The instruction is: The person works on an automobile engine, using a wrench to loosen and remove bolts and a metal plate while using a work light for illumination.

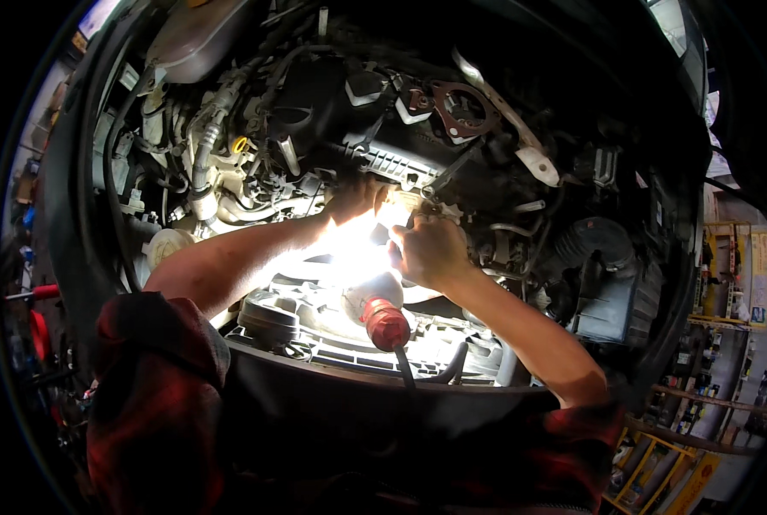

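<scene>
My left hand (355, 204) reaches into the middle of a car's engine bay, its fingers partly lost in glare and shadow. My right hand (430, 251) is beside it, fingers curled at a pale metal part below a ribbed strip (396, 167); what they hold is hidden. A lit work lamp with a red end (385, 326) and a black cord lies just below both hands, its glare washing out the space between them. Above them are a dark engine cover (302, 90) and a round brown flange (465, 110).
A translucent reservoir (193, 47) is at the upper left. A black hose and airbox (606, 292) are at the right, pale pipework (207, 172) at the left. The black front edge (315, 378) crosses below. Yellow racks (735, 270) stand outside the car at the right.
</scene>
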{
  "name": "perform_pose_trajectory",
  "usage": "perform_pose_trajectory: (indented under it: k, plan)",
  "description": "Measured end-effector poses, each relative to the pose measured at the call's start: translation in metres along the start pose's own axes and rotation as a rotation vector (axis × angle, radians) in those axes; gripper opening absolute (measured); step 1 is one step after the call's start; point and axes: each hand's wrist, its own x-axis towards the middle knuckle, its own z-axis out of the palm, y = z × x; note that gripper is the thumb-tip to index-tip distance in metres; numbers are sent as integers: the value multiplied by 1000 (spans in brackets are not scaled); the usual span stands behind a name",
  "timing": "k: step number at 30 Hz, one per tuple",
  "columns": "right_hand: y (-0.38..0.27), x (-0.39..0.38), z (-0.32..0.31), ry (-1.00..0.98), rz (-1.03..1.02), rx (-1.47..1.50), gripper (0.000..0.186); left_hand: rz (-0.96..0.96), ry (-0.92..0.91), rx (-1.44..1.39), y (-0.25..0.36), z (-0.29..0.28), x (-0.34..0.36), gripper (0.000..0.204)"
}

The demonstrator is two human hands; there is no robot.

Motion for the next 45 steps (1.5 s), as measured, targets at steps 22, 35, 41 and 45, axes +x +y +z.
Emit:
perform_pose_trajectory:
  k: [22,35,41,45]
  plan:
    - [117,-147,-60,236,546,413,23,92,88,269,-9,-1,7,64]
    - [154,-138,-17,269,612,625,31,-8,-368,11,-3,-71,15,81]
    - [141,-132,-18,313,791,1034,28,37,-170,160,1,-53,4,102]
    - [138,-125,-11,395,786,1123,29,21,-222,24,-7,-60,5,102]
